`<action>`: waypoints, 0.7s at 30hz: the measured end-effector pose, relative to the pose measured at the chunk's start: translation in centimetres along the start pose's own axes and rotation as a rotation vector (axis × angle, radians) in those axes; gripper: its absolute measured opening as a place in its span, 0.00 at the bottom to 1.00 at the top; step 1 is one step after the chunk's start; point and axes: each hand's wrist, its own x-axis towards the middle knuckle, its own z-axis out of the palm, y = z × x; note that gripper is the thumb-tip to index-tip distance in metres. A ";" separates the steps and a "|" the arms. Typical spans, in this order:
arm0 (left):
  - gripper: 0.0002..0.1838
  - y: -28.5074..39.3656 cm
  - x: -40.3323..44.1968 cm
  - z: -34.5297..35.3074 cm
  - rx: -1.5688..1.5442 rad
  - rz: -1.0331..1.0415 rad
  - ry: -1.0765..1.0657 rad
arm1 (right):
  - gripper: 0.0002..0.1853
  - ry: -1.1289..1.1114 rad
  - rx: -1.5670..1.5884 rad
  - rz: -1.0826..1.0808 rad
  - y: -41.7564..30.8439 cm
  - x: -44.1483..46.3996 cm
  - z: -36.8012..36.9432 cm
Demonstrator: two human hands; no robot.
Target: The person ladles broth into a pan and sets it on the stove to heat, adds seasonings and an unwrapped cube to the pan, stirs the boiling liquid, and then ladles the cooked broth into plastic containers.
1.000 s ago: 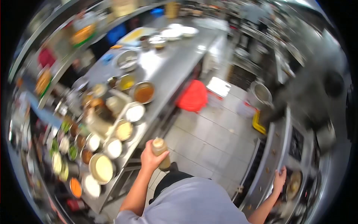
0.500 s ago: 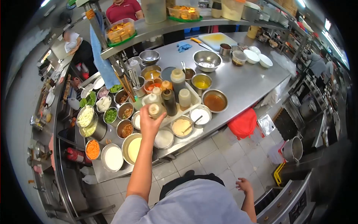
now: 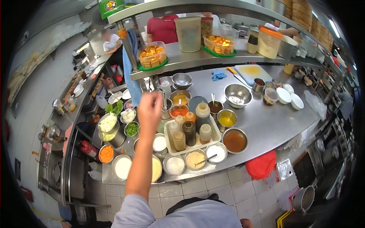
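Observation:
My left hand (image 3: 149,108) reaches far over the counter, smeared by motion. It is nearest a metal container of upright utensils (image 3: 166,110), and whether it touches one is unclear. To its right, a white basket (image 3: 215,133) holds several squeeze bottles, among them a pale one (image 3: 179,141) at the front left and a dark one (image 3: 189,132). Bowls of orange sauce (image 3: 180,111) and yellow liquid (image 3: 227,118) stand close by. Only a small piece of my right hand (image 3: 246,223) shows low at the frame's bottom edge, its fingers hidden.
Tubs of orange cubes (image 3: 152,55) stand on the raised steel shelf (image 3: 182,62). Bowls of chopped greens (image 3: 132,129), carrot strips (image 3: 106,154) and white powder (image 3: 174,165) line the near side. A knife (image 3: 238,77) lies beside a cutting board (image 3: 254,74). People stand behind.
My left hand has let go of the pale squeeze bottle, which now stands in the basket, and moved away toward the utensils. The view has tilted up; my right hand has mostly left it.

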 end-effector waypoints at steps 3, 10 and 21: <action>0.09 0.1 10.9 -1.3 0.210 0.161 0.070 | 0.14 -0.002 0.054 -0.051 -3.7 2.2 -3.2; 0.12 -3.2 21.1 0.1 0.406 -0.361 -0.661 | 0.18 0.073 0.195 -0.293 -12.2 5.3 -7.5; 0.17 4.5 12.5 2.1 -0.504 -0.458 -0.092 | 0.19 -0.013 0.211 -0.590 -20.2 -2.2 -3.9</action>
